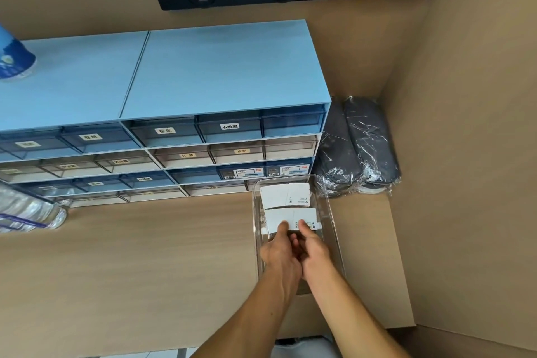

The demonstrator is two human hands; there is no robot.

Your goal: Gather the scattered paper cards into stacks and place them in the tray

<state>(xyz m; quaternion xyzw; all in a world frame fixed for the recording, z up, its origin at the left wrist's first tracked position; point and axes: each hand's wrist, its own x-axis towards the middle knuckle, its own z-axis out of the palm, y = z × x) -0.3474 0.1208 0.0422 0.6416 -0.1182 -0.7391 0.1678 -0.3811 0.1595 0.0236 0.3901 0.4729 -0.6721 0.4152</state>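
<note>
A clear plastic tray (pixel 334 229) stands on the wooden desk at the right. One stack of white paper cards (pixel 284 196) lies at its far end. A second stack of white cards (pixel 293 216) sits just nearer, inside the tray. My left hand (pixel 279 250) and my right hand (pixel 313 247) meet over the tray's middle, and both grip the near edge of this second stack, thumbs on top. Whether the stack rests on the tray floor or is lifted slightly, I cannot tell.
Blue drawer units (pixel 180 125) with labelled drawers stand behind the tray. Dark wrapped pouches (pixel 357 148) lie in the back right corner. A pack of water bottles (pixel 26 209) is at the left edge, a blue cup (pixel 13 55) on the drawer top, and a beige side wall (pixel 465 154) close at the right.
</note>
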